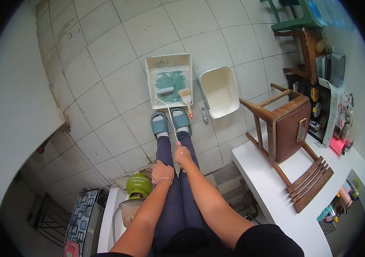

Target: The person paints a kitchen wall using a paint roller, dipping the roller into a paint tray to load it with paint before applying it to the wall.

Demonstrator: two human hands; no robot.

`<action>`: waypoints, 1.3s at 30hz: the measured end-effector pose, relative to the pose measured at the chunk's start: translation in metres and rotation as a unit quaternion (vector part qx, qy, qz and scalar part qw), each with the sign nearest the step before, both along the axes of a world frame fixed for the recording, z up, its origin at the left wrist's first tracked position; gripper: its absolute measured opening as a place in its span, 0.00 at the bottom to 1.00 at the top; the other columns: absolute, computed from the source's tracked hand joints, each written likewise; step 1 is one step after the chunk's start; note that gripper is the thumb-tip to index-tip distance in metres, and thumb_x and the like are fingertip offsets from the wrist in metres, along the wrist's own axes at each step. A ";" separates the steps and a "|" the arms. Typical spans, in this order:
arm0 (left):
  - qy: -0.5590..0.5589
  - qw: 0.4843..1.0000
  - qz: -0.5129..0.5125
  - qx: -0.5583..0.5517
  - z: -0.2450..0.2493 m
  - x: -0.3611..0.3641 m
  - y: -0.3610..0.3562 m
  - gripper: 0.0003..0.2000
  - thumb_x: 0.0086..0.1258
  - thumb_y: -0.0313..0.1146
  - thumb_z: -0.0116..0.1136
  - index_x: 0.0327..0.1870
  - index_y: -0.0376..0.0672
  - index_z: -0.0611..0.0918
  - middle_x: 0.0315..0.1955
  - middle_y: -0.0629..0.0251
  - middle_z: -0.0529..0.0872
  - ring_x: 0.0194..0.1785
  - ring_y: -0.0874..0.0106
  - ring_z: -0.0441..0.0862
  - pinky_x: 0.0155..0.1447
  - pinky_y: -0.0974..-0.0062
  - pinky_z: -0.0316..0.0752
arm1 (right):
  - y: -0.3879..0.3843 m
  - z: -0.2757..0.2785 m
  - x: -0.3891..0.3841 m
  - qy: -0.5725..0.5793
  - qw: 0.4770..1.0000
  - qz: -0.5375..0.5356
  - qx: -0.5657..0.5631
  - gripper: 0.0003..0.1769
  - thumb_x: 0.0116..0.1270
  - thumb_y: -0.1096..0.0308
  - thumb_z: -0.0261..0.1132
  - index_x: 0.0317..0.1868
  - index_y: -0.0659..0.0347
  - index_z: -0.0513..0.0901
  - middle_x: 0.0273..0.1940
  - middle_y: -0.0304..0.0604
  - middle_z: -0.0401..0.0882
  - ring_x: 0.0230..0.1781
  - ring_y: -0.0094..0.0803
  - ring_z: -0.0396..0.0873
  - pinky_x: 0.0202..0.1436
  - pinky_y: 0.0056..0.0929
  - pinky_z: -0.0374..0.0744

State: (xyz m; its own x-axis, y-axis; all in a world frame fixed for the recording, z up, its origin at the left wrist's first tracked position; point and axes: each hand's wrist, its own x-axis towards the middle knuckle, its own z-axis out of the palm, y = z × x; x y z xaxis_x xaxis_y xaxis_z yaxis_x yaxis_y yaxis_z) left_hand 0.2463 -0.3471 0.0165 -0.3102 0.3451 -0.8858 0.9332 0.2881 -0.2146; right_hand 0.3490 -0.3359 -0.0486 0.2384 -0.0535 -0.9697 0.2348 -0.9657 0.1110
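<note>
My right hand point(183, 155) is closed around the handle of a paint roller point(164, 91). The roller's thin frame runs forward between my feet, and its pale head lies in a white paint tray point(149, 81) streaked with green paint. A paintbrush point(185, 97) leans on the tray's near right corner, its handle with an orange-red tip hanging over the edge. My left hand point(162, 172), with a pink bracelet at the wrist, rests on my left leg near the knee and holds nothing. To the right of the tray stands a cream-coloured bucket point(219, 92), its inside pale.
A scraper-like flat tool point(203, 112) lies on the tiles between tray and bucket. My green slippers point(159, 124) are close to the tray. On the right, a wooden chair point(292, 132) lies tipped on a white counter point(259, 171). A green gas cylinder point(139, 185) stands at left.
</note>
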 end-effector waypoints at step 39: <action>-0.283 0.911 -0.301 0.009 0.168 0.027 0.063 0.13 0.68 0.35 0.46 0.51 0.43 0.72 0.37 0.59 0.83 0.29 0.69 0.83 0.29 0.70 0.71 | -0.540 0.310 -0.009 -0.031 0.446 -0.869 0.212 0.22 0.67 0.55 0.57 0.17 0.53 0.65 0.10 0.37 0.62 0.09 0.34 0.66 0.16 0.39 0.68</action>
State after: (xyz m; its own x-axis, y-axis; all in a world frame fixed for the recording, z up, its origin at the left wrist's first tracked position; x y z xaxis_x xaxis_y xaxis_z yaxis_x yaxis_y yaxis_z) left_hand 0.2732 -0.2836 0.1848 0.4443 0.3181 -0.8375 0.8829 -0.3140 0.3491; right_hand 0.3404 -0.8757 0.2612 0.2215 -0.0255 -0.9748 -0.8999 0.3798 -0.2144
